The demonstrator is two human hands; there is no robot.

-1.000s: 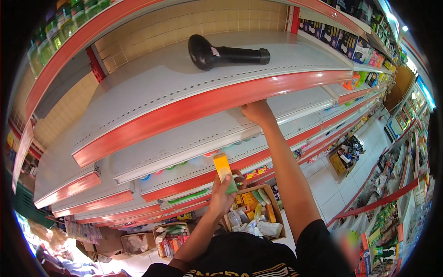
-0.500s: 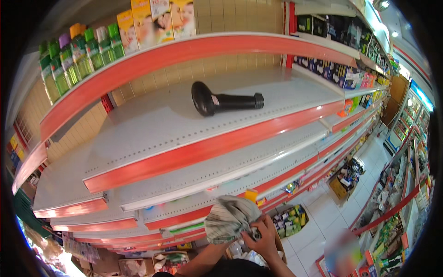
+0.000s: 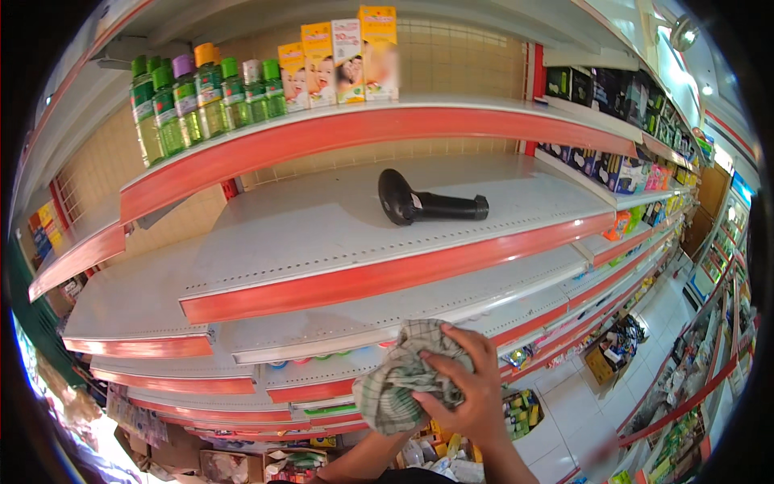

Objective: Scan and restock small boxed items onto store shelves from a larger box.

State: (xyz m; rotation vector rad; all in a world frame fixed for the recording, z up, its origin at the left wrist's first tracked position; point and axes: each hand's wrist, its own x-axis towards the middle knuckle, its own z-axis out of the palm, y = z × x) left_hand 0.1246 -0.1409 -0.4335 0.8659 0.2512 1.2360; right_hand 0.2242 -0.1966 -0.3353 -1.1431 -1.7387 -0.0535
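Note:
A crumpled pale checked cloth is bunched up in front of the lower shelves. My right hand presses into it from the right, fingers curled over its folds. From below, my left hand reaches up under the cloth, which hides its fingers. Beyond my hands, a black handheld barcode scanner lies on its side on the grey shelf with the red front strip.
Several green-capped bottles and yellow-and-white boxes line the upper shelf. Goods-filled cartons stand on the tiled floor at right. More cartons sit low in front. Another stocked rack runs along the far right.
The cloth has become more bunched, and my right hand has moved up and spread over it. My view has shifted, so the shelves and scanner appear further right, with more of the upper shelf showing.

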